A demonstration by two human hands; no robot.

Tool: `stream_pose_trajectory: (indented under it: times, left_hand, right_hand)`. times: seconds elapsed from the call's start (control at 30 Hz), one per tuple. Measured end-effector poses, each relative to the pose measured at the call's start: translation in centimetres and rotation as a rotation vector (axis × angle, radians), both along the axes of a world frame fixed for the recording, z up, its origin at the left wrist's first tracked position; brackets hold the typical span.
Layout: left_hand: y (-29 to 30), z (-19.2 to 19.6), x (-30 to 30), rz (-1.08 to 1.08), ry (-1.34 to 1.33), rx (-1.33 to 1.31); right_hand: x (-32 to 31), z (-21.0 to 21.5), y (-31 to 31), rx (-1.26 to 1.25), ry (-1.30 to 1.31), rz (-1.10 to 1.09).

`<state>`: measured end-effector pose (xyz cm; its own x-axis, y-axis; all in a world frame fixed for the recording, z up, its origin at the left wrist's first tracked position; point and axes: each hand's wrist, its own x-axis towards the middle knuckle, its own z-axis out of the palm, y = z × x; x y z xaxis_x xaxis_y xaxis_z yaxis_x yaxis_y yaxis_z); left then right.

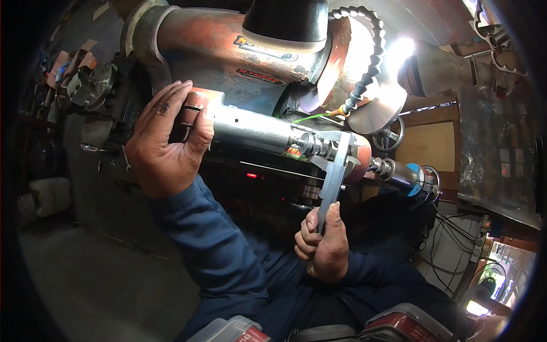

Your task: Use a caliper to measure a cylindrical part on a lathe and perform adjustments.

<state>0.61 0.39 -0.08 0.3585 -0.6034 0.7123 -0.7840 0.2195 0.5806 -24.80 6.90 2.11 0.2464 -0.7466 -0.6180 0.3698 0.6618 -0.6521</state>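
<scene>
My left hand (168, 139) grips a reddish metal block (212, 98) at the left end of a grey metal cylinder (250, 128), its fingers over the top and its thumb on the near side. My right hand (323, 245) is closed around the lower end of a steel vernier caliper (332, 185), which stands tilted upward. The caliper's jaws lie across a stepped metal shaft (314, 145) to the right of the cylinder; whether they touch it, I cannot tell. Just right of the jaws is a reddish round part (361, 162).
Behind stands a worn red machine housing (199, 43) with a black cover. A segmented coolant hose (376, 51) curves down to a yellow nozzle near a grinding wheel (379, 108). A blue-ringed spindle (410, 176) is at right, with a handwheel (389, 135) behind it.
</scene>
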Motion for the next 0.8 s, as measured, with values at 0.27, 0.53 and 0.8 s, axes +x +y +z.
stream_pose_trajectory:
  times: [0.27, 0.53, 0.8]
  left_hand:
    - [0.5, 0.3, -0.1, -0.007, -0.002, 0.023]
    - [-0.8, 0.3, -1.2, -0.003, 0.016, 0.055]
    - [-0.3, -0.8, -0.2, 0.038, -0.014, 0.218]
  right_hand:
    - [0.3, 0.0, 0.4, -0.015, 0.009, 0.003]
    - [-3.0, 1.9, -1.0, -0.652, -0.047, -0.178]
    - [-23.1, 5.7, -4.7, -0.782, 1.184, -0.369]
